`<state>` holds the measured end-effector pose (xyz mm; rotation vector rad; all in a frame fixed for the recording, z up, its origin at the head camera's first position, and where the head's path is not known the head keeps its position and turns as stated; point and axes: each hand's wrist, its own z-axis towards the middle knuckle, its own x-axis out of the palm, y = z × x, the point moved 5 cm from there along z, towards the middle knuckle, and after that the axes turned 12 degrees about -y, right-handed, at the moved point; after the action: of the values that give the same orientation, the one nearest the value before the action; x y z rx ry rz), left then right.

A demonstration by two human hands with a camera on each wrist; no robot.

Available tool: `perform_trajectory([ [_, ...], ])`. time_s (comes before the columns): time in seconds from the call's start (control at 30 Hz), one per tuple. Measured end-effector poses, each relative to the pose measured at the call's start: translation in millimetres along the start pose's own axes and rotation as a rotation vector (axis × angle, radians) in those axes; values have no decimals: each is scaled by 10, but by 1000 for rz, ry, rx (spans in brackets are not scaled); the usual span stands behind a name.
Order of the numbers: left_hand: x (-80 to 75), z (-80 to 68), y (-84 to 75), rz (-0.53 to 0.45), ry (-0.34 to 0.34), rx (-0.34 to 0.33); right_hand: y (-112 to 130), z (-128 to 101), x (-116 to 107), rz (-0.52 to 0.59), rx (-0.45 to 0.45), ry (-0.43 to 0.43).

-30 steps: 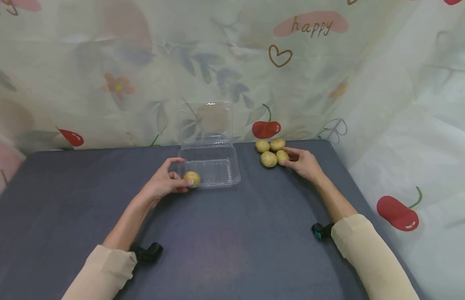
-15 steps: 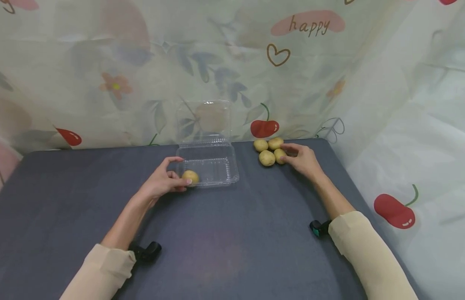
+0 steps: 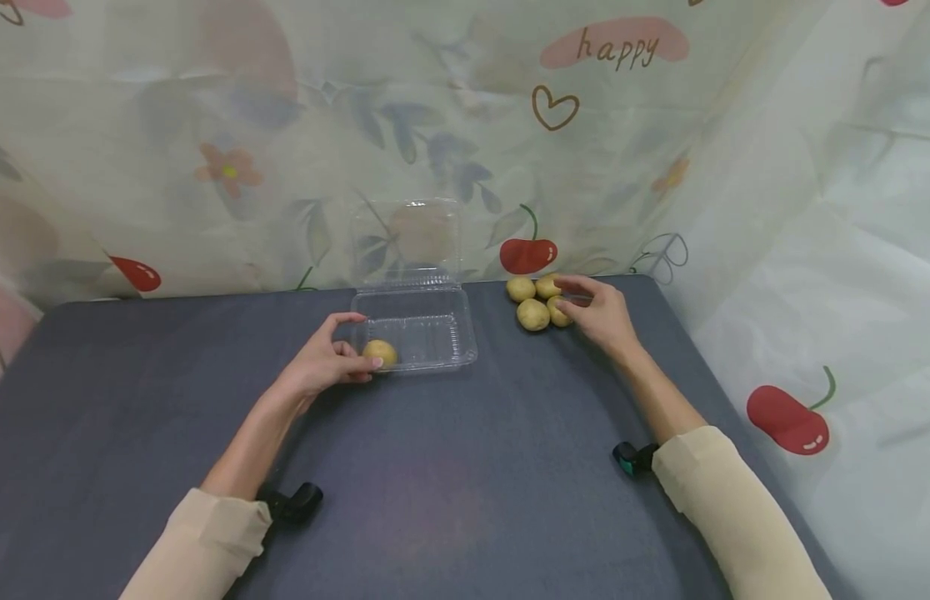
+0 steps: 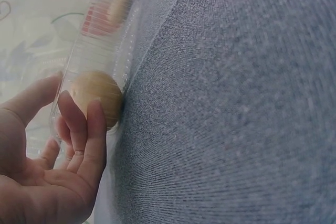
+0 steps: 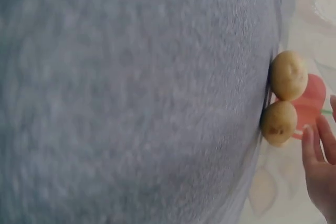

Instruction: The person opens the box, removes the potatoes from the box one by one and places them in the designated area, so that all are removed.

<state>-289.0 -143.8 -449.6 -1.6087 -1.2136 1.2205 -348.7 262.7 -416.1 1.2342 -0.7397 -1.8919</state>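
Only writing legible: "happy" (image 3: 621,50) in brown script on a pink blob, printed on the cloth backdrop (image 3: 210,125) w/ a heart outline below it; cherries and flowers elsewhere on the fabric. No brand or label readable on the container.

Left hand (image 3: 326,363) lies on the dark grey table (image 3: 465,467) near the middle of its far edge, forearm angled in from the near-left, palm turned toward the container. Its fingers are loosely curved around the near-left corner of the clear plastic clamshell (image 3: 423,337), thumb up by the left wall, fingertips touching the front wall right where a potato (image 3: 380,352) sits inside. Clamshell lid stands open, upright against the backdrop.

Right hand (image 3: 598,310) is at the far-right corner of the table, forearm coming in from the near-right. Fingers relaxed, slightly bent, tips at the right side of a cluster of four potatoes (image 3: 535,302); not clear whether it's pinching one or only touching.

Left wrist view: fingers (image 4: 79,129) straight, pressed side by side against the clear wall, the potato (image 4: 96,98) behind the plastic, not in direct contact w/ skin. Right wrist view: only two of the potatoes (image 5: 286,95) show, touching each other at the table edge; the fingers (image 5: 315,150) are straight and just beside them, apart from them here, which the head view can't settle.
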Motion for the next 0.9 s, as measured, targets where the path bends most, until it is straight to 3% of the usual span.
perform_trajectory([
  [0.23, 3, 1, -2, -7, -10, -4, 172, -68, 115, 108, -11, 34],
  [0.53, -10, -17, 2, -15, -7, 0, 772, -239, 142, 149, -61, 112],
  [0.9, 14, -20, -14, -25, -7, -3, 1029, -323, 268, 210, -56, 180],
])
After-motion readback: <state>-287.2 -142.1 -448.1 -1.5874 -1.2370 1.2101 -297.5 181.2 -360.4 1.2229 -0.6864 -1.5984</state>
